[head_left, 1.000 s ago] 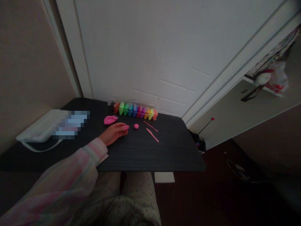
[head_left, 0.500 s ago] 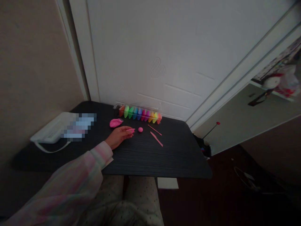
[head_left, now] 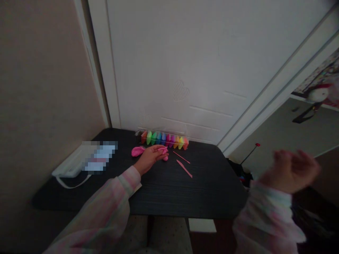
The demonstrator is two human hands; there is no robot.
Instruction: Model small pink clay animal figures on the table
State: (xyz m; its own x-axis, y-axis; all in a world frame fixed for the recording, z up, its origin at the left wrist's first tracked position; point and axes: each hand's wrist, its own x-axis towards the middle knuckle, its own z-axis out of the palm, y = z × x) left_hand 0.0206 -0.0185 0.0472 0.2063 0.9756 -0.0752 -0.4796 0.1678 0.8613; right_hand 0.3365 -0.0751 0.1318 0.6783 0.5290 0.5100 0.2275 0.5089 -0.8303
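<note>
Our hands are apart. Our left hand (head_left: 148,159) pinches a pink piece (head_left: 163,150) over the dark table (head_left: 206,190), close to a pink ball (head_left: 165,158) that seems partly covered. We judge this to be handling of something soft; any next move calls for a light pinch. A pink stick (head_left: 181,157) and a pink blade (head_left: 184,169) lie nearby. Our raised right hand (head_left: 292,173) is blurred; we cannot tell whether it holds anything.

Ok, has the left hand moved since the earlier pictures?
Yes, rightward against the row of coloured packets: the left hand is now at the pink ball.
</note>
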